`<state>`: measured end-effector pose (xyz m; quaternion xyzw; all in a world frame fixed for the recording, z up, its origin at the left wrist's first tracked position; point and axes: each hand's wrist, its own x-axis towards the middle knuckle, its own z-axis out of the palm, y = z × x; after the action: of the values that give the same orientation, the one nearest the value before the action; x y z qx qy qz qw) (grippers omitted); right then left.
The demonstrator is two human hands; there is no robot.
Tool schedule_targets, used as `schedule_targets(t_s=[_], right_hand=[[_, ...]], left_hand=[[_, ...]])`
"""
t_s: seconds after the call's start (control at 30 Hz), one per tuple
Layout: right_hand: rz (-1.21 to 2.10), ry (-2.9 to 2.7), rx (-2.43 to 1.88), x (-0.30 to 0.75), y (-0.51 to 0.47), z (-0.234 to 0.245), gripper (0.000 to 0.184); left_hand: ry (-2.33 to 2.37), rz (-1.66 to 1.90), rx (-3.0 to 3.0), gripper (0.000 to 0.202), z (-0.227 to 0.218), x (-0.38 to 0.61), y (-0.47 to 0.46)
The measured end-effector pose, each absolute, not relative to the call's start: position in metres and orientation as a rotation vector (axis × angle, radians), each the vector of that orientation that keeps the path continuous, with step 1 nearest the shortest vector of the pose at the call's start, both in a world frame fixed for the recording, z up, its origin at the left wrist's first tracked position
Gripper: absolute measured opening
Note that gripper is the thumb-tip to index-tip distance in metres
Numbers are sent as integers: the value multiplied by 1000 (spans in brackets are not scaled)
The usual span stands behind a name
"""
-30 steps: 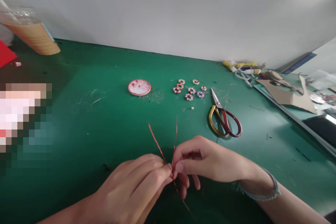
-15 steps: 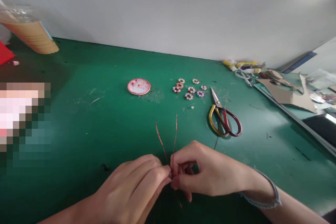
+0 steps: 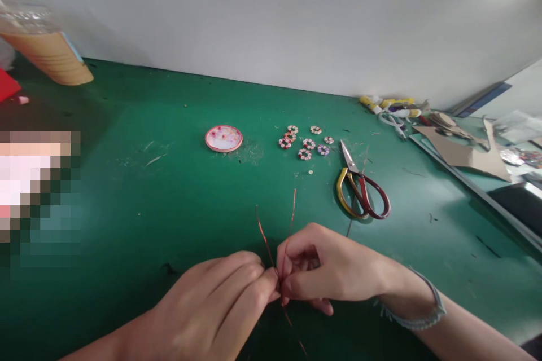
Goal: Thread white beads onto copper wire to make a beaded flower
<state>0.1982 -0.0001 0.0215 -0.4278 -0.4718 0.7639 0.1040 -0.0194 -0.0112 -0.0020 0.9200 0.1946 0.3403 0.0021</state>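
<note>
Copper-coloured wire [image 3: 263,235] runs through the meeting fingertips of both hands. Two of its ends point up and apart, and another stretch hangs down below the fingers. My left hand [image 3: 224,299] is closed, pinching the wire at the crossing. From the other side my right hand [image 3: 326,268] pinches it too, thumb against forefinger, the other fingers curled. Whatever else sits between the fingertips is hidden. Beyond the hands lie several small beaded rings [image 3: 304,154] in a loose group. Scissors [image 3: 362,189] with one yellow and one red handle rest to their right.
A small round dish [image 3: 224,139] with tiny beads stands on the green tabletop [image 3: 169,192]. A drink cup [image 3: 53,56] is at the far left. Cut cardboard [image 3: 459,149], glue tubes [image 3: 370,104] and a dark flat object [image 3: 519,208] lie along the right side. A wall closes off the back.
The wire's upper ends have shifted slightly right and down, and more wire shows below the fingers. My right hand has turned a little, its lower finger reaching further right.
</note>
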Motion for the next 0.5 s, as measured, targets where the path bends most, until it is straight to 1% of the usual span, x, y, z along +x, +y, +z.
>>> schedule_targets(t_s=[0.1, 0.2, 0.3, 0.43, 0.5], right_hand=[[2202, -1388, -1312, 197, -2, 23, 8], [2203, -1344, -1319, 194, -3, 24, 7], [2199, -1332, -1312, 191, -3, 23, 8], [2023, -1468, -1295, 189, -5, 23, 7], [1911, -1547, -1300, 188, -7, 24, 7]], left_hand=[[581, 1070, 2986, 30, -2, -18, -12], [521, 954, 3085, 36, 1, -17, -10], [528, 949, 3113, 35, 6, -15, -7], [648, 1034, 3096, 33, 7, -14, -8], [684, 974, 3076, 33, 7, -12, -10]])
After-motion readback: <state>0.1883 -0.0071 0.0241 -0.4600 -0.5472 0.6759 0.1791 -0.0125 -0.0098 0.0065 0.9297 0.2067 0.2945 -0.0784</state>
